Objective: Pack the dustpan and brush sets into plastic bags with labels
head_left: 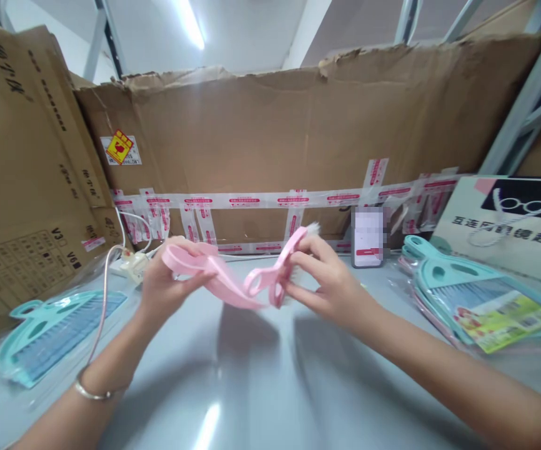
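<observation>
Pink dustpan (227,285) gripped by left hand (162,281); brush (280,264), right of it, pinched in right hand (327,275); both raised, probably for clearance.

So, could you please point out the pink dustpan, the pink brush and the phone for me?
Pink dustpan (229,289): head view, on its blurred pan body.
Pink brush (280,265): head view, on its pink plastic body.
Phone (368,232): head view, on its screen.
</observation>
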The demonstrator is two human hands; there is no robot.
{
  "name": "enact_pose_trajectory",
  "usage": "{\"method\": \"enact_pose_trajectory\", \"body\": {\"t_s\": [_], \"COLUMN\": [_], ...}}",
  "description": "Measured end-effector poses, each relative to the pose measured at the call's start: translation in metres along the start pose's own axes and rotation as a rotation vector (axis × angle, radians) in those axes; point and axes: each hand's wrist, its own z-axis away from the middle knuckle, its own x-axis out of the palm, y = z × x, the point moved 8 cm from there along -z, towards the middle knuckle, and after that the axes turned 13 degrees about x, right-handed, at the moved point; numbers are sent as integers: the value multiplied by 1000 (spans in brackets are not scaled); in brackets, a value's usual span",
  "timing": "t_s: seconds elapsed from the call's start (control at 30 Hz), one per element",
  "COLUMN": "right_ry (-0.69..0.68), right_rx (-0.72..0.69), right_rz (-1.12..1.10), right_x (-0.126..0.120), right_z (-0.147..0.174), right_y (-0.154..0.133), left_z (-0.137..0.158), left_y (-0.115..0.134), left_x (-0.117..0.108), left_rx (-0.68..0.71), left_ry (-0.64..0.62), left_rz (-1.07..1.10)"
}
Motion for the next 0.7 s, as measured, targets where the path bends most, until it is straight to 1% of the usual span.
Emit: {"method": "enact_pose_trajectory", "body": {"t_s": [0.03,0.07,0.13,0.2,0.23,0.3,0.37,0.4,0.47,0.5,0.57,0.63,0.67,0.7], "right_ry": [-14,-60,-216,-386,-460,-566,-611,-616,-600,-579,-510,-398,-322,-223], "right_rx": [-34,-72,-166,-235,-243,-223,-192,-185,-156,-120,-17,138,231,371], "right_rz": [60,134,297,434,483,529,526,521,493,468,407,384,405,459], "right_x": [5,14,44,78,93,114,124,126,123,117,96,61,37,8], "right_z": [1,3,13,25,29,34,35,35,34,33,33,34,37,42], "right_y": [6,11,21,30,34,39,41,41,46,51,71,104,125,150], "left_z": [-2,-2,1,12,19,34,49,56,66,70,76,77,77,77], "left_y": [-6,-12,-24,-38,-43,-52,-56,-58,-58,-57,-53,-47,-45,-43], "left_x": [-8,-10,-1,14,22,36,49,53,59,61,62,62,61,61], "left_rx": [16,33,48,16,-15,-89,-172,-209,-265,-281,-303,-323,-335,-347], "left_ry": [-29,-113,-382,-659,-779,-970,-1114,-1159,-1212,-1230,-1257,-1278,-1288,-1293], "left_rz": [-89,-170,-312,-417,-445,-446,-395,-372,-342,-331,-314,-303,-298,-297]}}
